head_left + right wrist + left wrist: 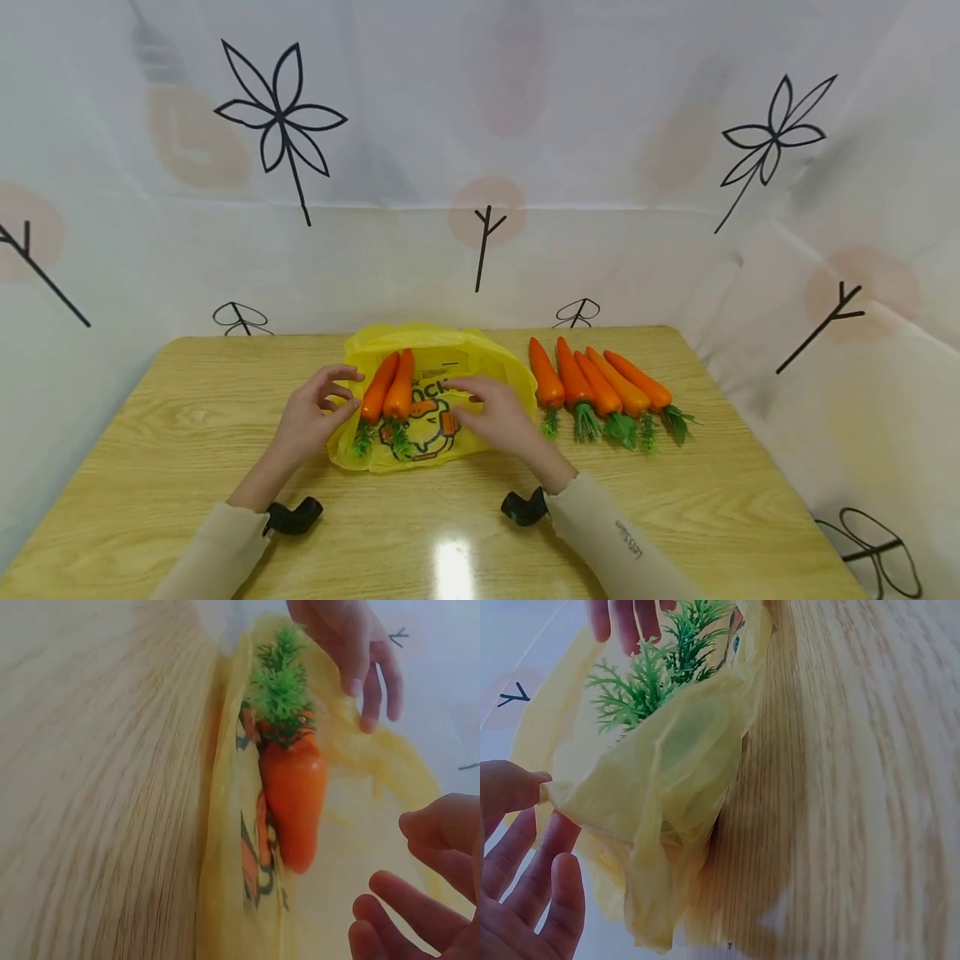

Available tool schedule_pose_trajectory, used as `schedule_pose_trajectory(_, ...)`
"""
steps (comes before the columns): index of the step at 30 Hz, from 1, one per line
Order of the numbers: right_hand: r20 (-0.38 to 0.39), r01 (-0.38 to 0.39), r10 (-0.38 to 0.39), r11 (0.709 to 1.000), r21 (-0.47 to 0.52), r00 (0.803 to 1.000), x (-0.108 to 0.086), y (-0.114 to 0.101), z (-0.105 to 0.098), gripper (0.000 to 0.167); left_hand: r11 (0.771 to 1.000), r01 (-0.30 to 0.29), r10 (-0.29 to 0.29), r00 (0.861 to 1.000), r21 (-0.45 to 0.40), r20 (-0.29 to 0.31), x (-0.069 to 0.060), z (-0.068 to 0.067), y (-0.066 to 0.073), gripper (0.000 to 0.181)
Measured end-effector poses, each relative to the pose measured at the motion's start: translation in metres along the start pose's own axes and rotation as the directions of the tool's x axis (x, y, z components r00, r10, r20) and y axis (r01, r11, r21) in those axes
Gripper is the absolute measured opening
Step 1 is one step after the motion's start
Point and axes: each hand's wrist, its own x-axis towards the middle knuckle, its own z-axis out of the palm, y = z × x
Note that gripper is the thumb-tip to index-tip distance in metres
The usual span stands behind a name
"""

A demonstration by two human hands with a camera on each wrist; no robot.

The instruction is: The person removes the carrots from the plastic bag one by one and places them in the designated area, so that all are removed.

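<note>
On the tabletop [187,400], a yellow bag [480,367]. Just right of it, five carrots [596,385]. At its left edge, the left hand [309,410], apparently pinching it; over its right part, the right hand [501,418], loosely spread, holding nothing. Between both hands, in or on the bag, unclear which, two carrots [399,393]. Probably spreading the bag about this pair; next, seemingly, calling for a right-hand grip on the bag too.

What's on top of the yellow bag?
Two carrots lie on the bag, leafy tops toward the near side, hiding part of its print. Anything inside its folds can't be seen.
</note>
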Motion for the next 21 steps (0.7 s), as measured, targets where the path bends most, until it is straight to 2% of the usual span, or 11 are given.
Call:
schedule_pose_trajectory(4,0.062,-0.019,0.015,0.998,0.053,0.998,0.009,-0.003,0.009,0.041,1.000,0.005,-0.005,1.000,0.004,0.006,0.000,-0.001,0.000,0.038)
schedule_pose_trajectory(8,0.121,-0.074,0.061,0.992,0.107,0.991,0.017,-0.005,0.017,0.042,1.000,0.011,-0.012,1.000,0.009,0.006,-0.001,-0.001,0.001,0.038)
schedule_pose_trajectory(13,0.164,-0.103,0.076,0.981,0.165,0.984,0.026,-0.007,0.025,0.041,1.000,0.007,-0.007,1.000,0.011,0.003,-0.001,-0.001,0.001,0.038)
schedule_pose_trajectory(21,0.205,-0.142,0.116,0.983,0.116,0.972,0.044,-0.008,0.037,0.045,1.000,-0.005,0.005,1.000,-0.004,-0.003,0.000,0.000,0.000,0.038)
